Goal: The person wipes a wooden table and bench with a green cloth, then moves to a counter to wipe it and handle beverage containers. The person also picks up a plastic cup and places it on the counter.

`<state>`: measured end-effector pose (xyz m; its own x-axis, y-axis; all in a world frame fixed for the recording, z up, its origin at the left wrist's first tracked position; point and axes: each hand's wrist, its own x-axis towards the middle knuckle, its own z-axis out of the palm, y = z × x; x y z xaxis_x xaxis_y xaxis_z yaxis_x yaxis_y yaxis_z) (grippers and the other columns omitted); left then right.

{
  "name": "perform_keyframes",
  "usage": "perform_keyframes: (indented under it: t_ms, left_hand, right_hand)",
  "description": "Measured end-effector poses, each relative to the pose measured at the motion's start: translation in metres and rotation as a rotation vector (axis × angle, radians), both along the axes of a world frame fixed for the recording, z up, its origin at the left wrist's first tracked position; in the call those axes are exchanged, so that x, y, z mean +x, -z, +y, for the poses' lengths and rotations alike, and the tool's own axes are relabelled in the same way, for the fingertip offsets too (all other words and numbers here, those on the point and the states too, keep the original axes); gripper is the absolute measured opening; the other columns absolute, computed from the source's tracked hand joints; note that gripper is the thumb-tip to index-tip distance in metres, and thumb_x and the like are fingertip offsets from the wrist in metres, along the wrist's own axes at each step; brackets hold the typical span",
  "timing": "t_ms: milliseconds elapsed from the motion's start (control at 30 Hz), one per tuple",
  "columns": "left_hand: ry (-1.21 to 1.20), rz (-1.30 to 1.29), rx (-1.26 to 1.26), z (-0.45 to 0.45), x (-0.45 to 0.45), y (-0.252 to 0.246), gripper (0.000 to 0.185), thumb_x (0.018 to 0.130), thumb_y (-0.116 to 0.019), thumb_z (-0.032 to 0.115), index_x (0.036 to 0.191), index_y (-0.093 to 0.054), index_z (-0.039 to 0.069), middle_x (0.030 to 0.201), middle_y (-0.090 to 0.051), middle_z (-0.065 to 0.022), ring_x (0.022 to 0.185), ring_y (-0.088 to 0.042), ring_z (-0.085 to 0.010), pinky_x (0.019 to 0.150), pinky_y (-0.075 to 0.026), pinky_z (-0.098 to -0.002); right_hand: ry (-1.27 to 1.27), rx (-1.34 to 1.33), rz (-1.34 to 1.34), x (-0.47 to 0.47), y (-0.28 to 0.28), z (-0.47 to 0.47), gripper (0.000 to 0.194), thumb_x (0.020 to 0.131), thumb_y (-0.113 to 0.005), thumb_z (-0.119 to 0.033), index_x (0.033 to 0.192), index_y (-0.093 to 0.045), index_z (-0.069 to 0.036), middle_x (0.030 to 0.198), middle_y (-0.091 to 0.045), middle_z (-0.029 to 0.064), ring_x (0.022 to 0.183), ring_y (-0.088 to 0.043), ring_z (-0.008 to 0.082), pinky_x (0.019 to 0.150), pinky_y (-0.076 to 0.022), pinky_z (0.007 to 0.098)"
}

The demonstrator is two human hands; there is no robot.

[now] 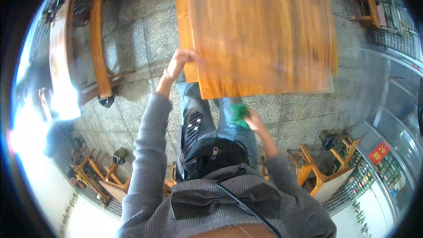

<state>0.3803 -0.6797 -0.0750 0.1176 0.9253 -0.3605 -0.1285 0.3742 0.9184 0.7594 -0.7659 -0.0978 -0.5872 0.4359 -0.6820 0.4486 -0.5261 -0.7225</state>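
A wooden table point(264, 39) with a glossy top stands in front of me, a bench-like wooden edge point(185, 39) showing along its left side. My left hand point(185, 56) is at the left edge of the tabletop near its front corner, blurred; whether its fingers grip the edge is unclear. My right hand point(255, 120) holds a crumpled green cloth point(239, 115) low over my right leg, just off the table's front edge.
Wooden benches point(99, 39) stand at the left on the tiled floor point(145, 33). Wooden stools point(310, 168) are behind me on both sides. At the right stands a glass-fronted display cabinet point(390, 158) with bottles. A wooden chair point(371, 8) is at the far right.
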Motion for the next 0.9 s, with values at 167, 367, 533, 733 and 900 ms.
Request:
perform_keyframes:
  t_ms: [167,367,533,733,900]
  left_hand:
    - [0.385,0.513,-0.145,-0.099,0.031,0.046,0.027,0.068,-0.043,0.002,0.082,-0.067,0.002,0.082,-0.064,-0.0128,0.081,-0.061,-0.0261,0.079,-0.046,-0.0307]
    - [-0.316,0.164,-0.22,-0.153,0.074,0.092,0.015,0.087,-0.048,0.01,0.088,-0.061,0.003,0.081,-0.059,-0.0011,0.078,-0.054,-0.0104,0.072,-0.042,-0.0239]
    - [-1.006,0.04,-0.549,-0.151,0.094,0.099,0.023,0.09,-0.046,0.028,0.08,-0.054,0.009,0.065,-0.053,-0.0006,0.058,-0.049,-0.0103,0.053,-0.039,-0.0236]
    - [-1.713,0.392,-1.126,-0.105,0.107,0.144,0.034,0.087,-0.04,0.032,0.069,-0.055,0.008,0.059,-0.055,-0.0066,0.053,-0.052,-0.0225,0.052,-0.041,-0.0344]
    - [-1.689,-0.162,-0.858,-0.137,0.11,0.144,0.034,0.082,-0.043,0.033,0.067,-0.059,0.007,0.065,-0.06,-0.0097,0.061,-0.056,-0.0262,0.06,-0.044,-0.0389]
  right_hand:
    - [1.061,0.011,-0.221,0.153,-0.06,0.019,0.049,0.083,-0.057,-0.026,0.122,-0.046,0.002,0.113,-0.055,0.0102,0.106,-0.049,0.0219,0.09,-0.0396,0.0376]
    - [0.752,0.71,-0.346,0.165,-0.009,0.198,0.035,0.086,-0.051,-0.029,0.108,-0.055,-0.002,0.093,-0.059,0.0089,0.08,-0.057,0.0196,0.074,-0.0457,0.0322]
    - [0.289,1.224,-1.075,-0.013,0.041,0.136,0.069,0.08,-0.052,-0.053,0.138,-0.03,-0.023,0.146,-0.025,-0.0055,0.125,-0.029,0.0279,0.1,-0.0194,0.0556]
    - [-0.508,1.375,-0.423,-0.149,0.021,0.044,0.074,0.067,-0.072,-0.031,0.133,-0.04,-0.031,0.145,-0.028,-0.0051,0.113,-0.042,0.0211,0.078,-0.0368,0.042]
    - [-0.17,1.338,-1.03,-0.088,0.035,0.27,0.073,0.074,-0.068,-0.038,0.137,-0.033,-0.023,0.142,-0.032,0.0017,0.129,-0.028,0.0272,0.095,-0.0275,0.0574]
